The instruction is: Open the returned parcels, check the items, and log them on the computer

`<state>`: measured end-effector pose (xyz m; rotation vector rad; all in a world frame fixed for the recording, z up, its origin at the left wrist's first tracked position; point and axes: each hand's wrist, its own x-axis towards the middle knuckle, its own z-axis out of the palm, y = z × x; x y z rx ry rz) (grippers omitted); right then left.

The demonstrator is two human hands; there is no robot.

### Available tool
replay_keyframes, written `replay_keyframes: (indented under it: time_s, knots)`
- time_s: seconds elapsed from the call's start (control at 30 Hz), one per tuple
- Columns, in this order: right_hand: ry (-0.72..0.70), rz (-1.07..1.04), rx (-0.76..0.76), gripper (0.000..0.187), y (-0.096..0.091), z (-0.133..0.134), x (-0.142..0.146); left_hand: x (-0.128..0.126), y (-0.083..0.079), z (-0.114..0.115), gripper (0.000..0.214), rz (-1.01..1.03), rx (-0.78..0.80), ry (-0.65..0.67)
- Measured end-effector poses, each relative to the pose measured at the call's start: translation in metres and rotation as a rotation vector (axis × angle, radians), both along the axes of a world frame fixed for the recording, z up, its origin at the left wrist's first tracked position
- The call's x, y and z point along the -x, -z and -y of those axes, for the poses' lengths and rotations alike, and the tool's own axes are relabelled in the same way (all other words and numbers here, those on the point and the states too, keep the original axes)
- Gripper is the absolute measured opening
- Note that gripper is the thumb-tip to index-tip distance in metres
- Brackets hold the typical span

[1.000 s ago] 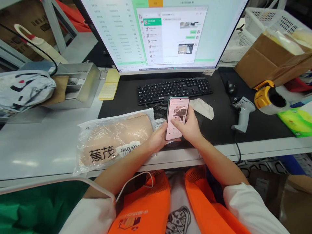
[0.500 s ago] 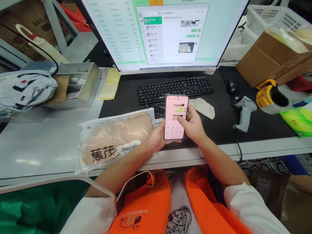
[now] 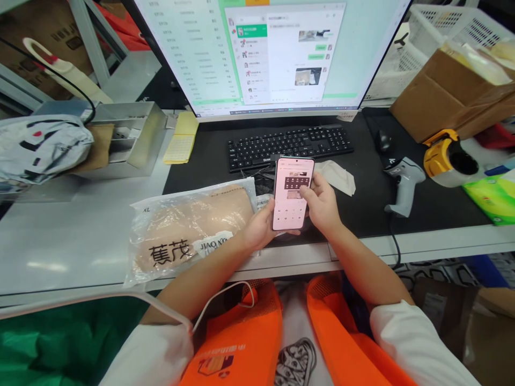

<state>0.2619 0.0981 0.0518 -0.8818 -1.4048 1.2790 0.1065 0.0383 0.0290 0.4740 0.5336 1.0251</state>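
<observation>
A smartphone (image 3: 288, 209) with a pinkish chat screen is held upright over the front of the desk. My left hand (image 3: 259, 228) grips its lower left side. At its right edge is my right hand (image 3: 323, 203), the fingers curled behind the phone and the thumb on the screen near a dark pop-up menu. Left of the phone lies a clear plastic bag (image 3: 193, 228) with beige, folded contents and black printed lettering; my left forearm crosses its lower right corner. Behind the phone stands a black keyboard (image 3: 289, 145), partly covered by it.
A monitor (image 3: 281, 59) rises behind the keyboard. To the right are a mouse (image 3: 383, 141), a barcode scanner (image 3: 403, 182), a tape dispenser (image 3: 446, 158) and a cardboard box (image 3: 446, 91). Yellow notes (image 3: 181, 139) and a grey open box (image 3: 140, 139) are on the left.
A dark pop-up menu has appeared on the phone's screen. The phone has tilted slightly rightward, and my right thumb has shifted up and to the right.
</observation>
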Motion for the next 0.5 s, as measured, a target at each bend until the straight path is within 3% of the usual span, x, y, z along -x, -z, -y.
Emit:
replay_keyframes:
  time_s: [0.27, 0.5]
  knots:
    - [0.074, 0.028, 0.026, 0.028, -0.0053, 0.0005, -0.0030, -0.0002, 0.0012, 0.0009, 0.056, -0.001, -0.023, 0.016]
    - [0.058, 0.025, 0.031, 0.040, 0.0021, -0.0002, -0.0015, -0.0007, 0.0034, 0.0021, 0.055, -0.034, -0.017, -0.016]
